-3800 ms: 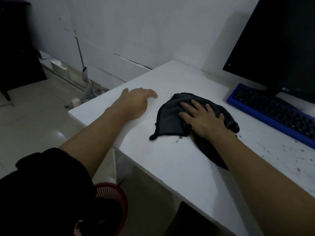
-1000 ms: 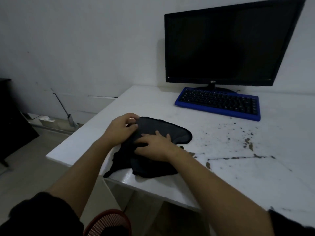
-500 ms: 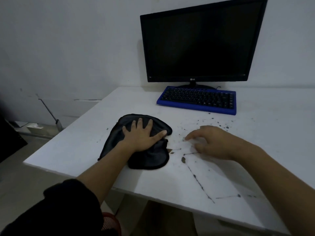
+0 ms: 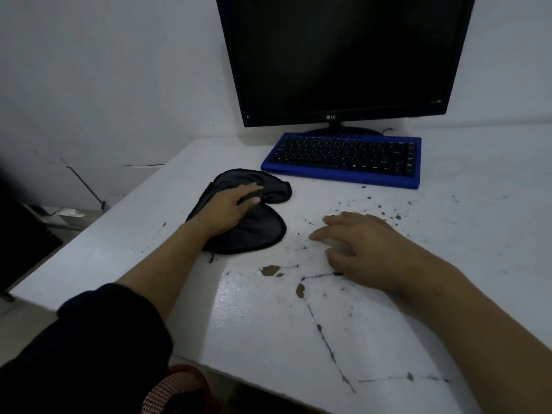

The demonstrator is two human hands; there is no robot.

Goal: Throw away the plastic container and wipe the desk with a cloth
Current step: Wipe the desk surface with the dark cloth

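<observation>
Dark grey shows between the fingers of the left hand, which lies fairly flat and presses down on a rumpled dark grey cloth left of centre in the frame. The right hand grips nothing. Its fingers are spread and loosely bent, the tips resting on the white painted desk just right of the cloth, among the dirt. Brown blotches sit just below and between the two hands. A scatter of dark specks lies above the right hand, towards the blue-framed keyboard with black keys. Behind that stands a black flat monitor, its screen dark. At the bottom edge, under the desk, peeks the rim of a red mesh bin. I see no plastic container anywhere on the desk.

From where I stand, most of the mess is yet to be wiped. The trouble I'd expect is threefold. A stroke up the frame would shove the specks under the keyboard. The doubled-over cloth may smear the blotches rather than lift them. The right hand, planted in the grime, could carry it onto wiped parts.
</observation>
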